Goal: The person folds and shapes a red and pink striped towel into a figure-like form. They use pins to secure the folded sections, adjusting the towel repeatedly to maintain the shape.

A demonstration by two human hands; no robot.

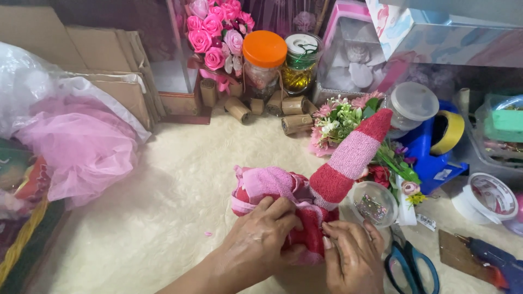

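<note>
While both hands press on it, the pink-and-red striped towel [305, 201] lies bunched on the cream fleece [180, 190], 1 rolled end rising past the right hand [351, 256]. Left hand [261, 237] grips the fabric with curled fingers; right fingertips pinch its edge. Just right sit a round pin box [373, 203] and blue scissors [411, 267].

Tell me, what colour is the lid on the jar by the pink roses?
Orange. The jar's lid shows best in the head view, near the top, right of the pink roses.
</note>
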